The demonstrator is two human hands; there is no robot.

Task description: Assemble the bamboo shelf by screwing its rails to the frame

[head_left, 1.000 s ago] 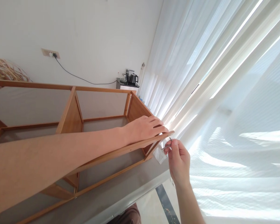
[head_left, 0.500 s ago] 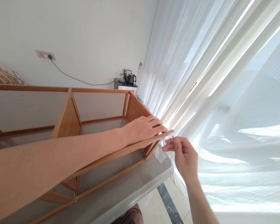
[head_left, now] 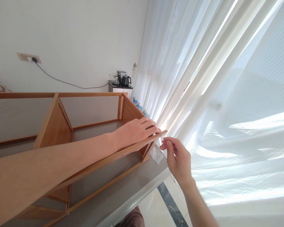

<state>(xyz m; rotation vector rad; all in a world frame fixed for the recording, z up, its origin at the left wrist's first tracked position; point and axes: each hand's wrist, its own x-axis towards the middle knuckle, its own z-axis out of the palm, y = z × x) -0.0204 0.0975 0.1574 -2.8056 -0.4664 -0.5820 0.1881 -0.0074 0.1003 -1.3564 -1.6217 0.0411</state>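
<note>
A wooden shelf frame [head_left: 109, 160] lies across the table, with its front rail running up toward the right. My left hand [head_left: 137, 130] grips that rail close to its right end, fingers bent over it and the thumb hidden. Just beyond the rail's end is my right hand [head_left: 177, 157], closed with thumb and fingertips pinching a thin metal Allen key [head_left: 168, 139]. Most of the key is covered by the fingers. Whether its tip touches the wood I cannot tell.
A clear plastic bag [head_left: 156, 154] lies on the grey table [head_left: 132, 189] under the frame's right end. White curtains [head_left: 227, 132] hang at the right. Behind the frame, a black kettle [head_left: 126, 79] stands on a small cabinet, its cord running to a wall socket [head_left: 29, 58].
My right hand drew away from the rail's end, then came back close to it with the Allen key. My left hand keeps its hold on the rail. The view has turned to the right.
</note>
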